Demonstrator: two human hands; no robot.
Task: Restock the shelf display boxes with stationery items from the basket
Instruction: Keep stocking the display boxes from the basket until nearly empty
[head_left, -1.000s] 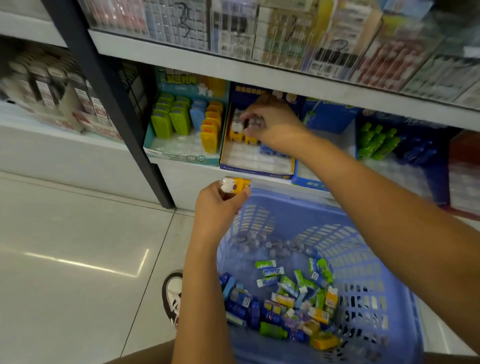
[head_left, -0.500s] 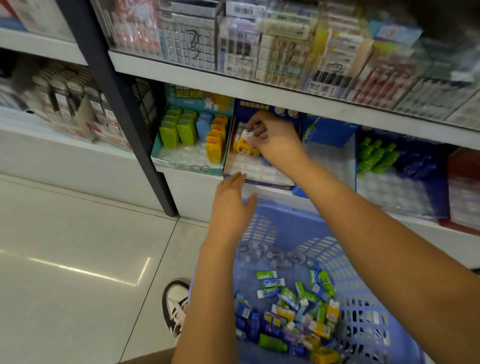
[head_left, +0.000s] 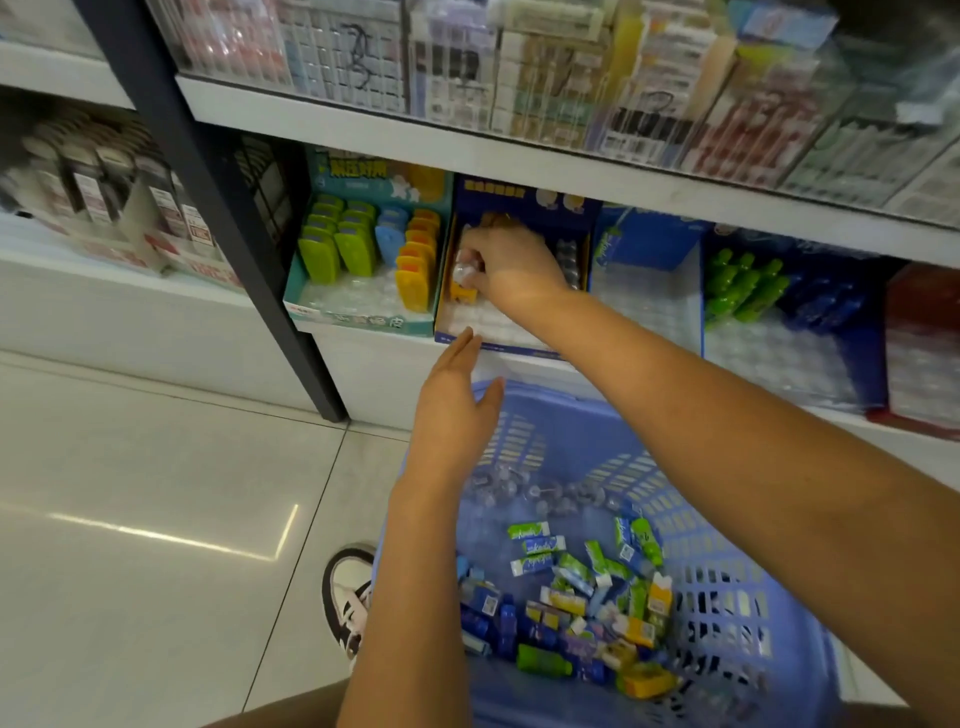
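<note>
Item in hand: a small yellow piece with a clear cap (head_left: 462, 280), at the far left corner of the dark blue display box (head_left: 524, 200), just above its clear slotted tray (head_left: 485, 325).
Right hand: the right hand (head_left: 511, 257) reaches into the box and pinches the item at its cap end with the fingertips. How the thumb lies, I cannot tell.
Left hand: the left hand (head_left: 451, 415) is flat, with the fingers straight and together. It holds nothing and hovers between the front edge of the box and the far rim of the basket (head_left: 722, 592).
Remaining stock: many small wrapped pieces (head_left: 582, 587) lie loose on the basket floor, near the person; green, blue and yellow ones are mixed.
Handling: the item looks light and stiff, probably hard plastic. The glossy cap may be slippery, and it may pull off.
Where to hold: I judge that the yellow body is safer than the cap, with two fingertips on opposite sides.
Placing: the slots look tight and the tray thin, so a straight, gentle push seems best.
Neighbour: the teal box (head_left: 363, 317) stands just to the left, touching.
</note>
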